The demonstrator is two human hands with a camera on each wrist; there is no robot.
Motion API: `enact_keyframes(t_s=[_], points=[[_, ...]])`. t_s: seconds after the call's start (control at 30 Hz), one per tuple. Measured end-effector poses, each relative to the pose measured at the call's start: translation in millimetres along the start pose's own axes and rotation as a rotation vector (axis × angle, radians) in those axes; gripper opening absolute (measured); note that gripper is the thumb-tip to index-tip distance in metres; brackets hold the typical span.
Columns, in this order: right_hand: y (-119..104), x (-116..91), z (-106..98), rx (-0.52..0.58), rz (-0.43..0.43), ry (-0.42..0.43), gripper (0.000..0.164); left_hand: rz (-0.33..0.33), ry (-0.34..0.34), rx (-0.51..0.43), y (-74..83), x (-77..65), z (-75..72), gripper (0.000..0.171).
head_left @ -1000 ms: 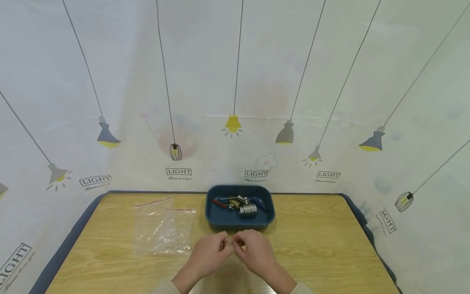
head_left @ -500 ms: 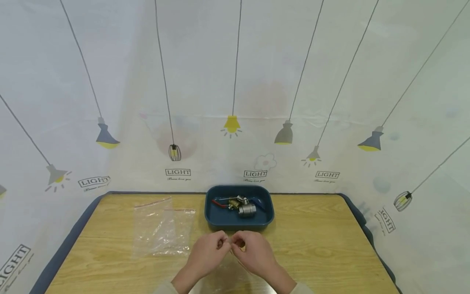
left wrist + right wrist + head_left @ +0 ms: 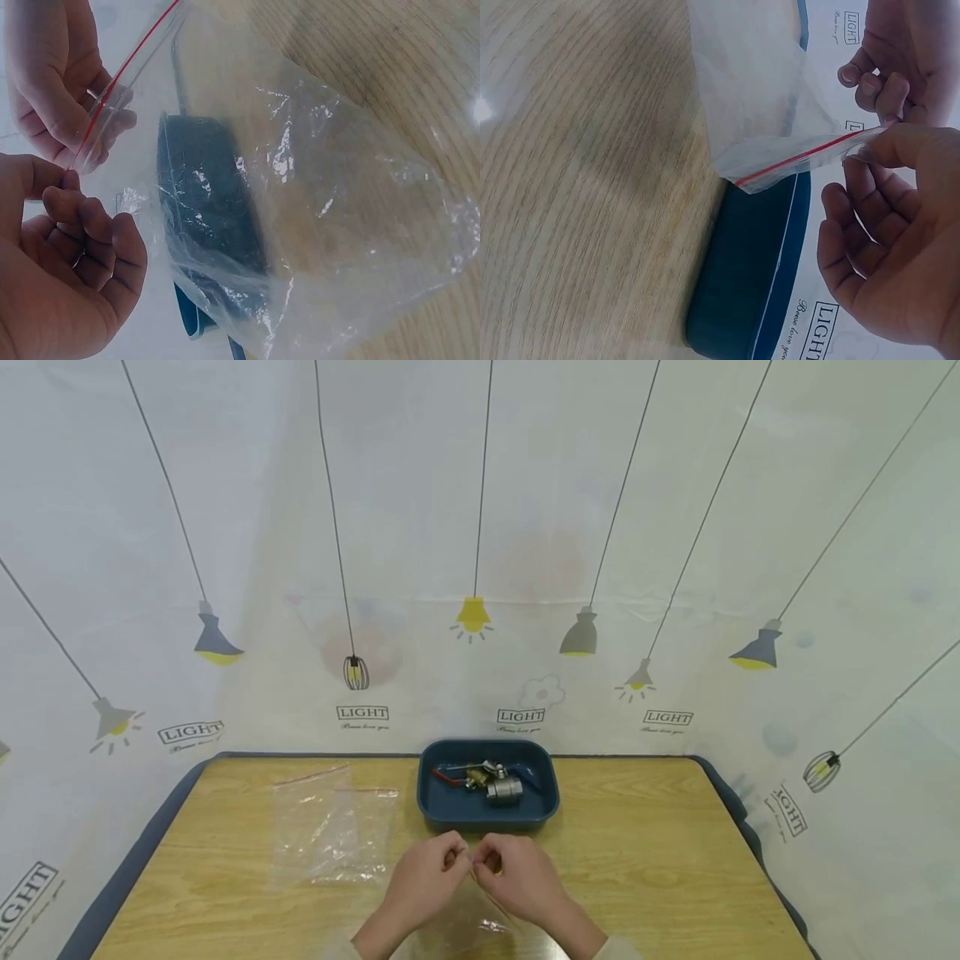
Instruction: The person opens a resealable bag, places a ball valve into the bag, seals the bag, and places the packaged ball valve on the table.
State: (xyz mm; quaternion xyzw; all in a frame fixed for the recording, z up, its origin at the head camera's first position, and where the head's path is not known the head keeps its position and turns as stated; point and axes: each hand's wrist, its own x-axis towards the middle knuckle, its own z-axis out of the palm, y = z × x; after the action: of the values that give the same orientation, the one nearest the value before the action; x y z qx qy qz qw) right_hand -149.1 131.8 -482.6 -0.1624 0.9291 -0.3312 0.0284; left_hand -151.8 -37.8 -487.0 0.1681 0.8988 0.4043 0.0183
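Observation:
A clear zip-lock bag [image 3: 322,202] with a red strip along its mouth hangs from both hands, faintly visible below them in the head view. My left hand [image 3: 426,875] pinches the bag's mouth between thumb and forefinger. Close beside it, my right hand [image 3: 519,878] pinches the same edge, fingertips nearly meeting the left ones. In the right wrist view the red strip runs out from the right thumb [image 3: 904,146]. The bag looks flat, and I cannot tell whether its mouth is parted.
Beyond the hands stands a dark blue tray [image 3: 487,820]. It holds a steel ball valve [image 3: 504,790] and a brass valve [image 3: 477,777] with a red handle [image 3: 447,777]. Flat clear zip bags [image 3: 330,835] lie left on the wooden table [image 3: 660,860]. A printed curtain [image 3: 420,527] hangs behind.
Both hands stay almost in place, with only slight finger movement at the bag's mouth. The hanging bag below them has shifted and shows more glints now.

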Motion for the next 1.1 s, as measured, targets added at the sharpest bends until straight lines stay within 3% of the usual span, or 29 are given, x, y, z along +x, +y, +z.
enact_keyframes(t_s=[0.37,0.6,1.1], points=[[4,1,2,-0.022,0.017,-0.012,0.007,-0.057,0.04,-0.027,0.7,2.6,-3.6,0.015],[8,-1,3,-0.011,0.01,-0.022,0.008,-0.07,0.035,-0.026,-1.6,3.2,-6.4,0.014],[12,-2,2,-0.009,0.016,-0.056,0.009,-0.106,0.091,-0.052,-3.5,4.1,-6.4,0.013]])
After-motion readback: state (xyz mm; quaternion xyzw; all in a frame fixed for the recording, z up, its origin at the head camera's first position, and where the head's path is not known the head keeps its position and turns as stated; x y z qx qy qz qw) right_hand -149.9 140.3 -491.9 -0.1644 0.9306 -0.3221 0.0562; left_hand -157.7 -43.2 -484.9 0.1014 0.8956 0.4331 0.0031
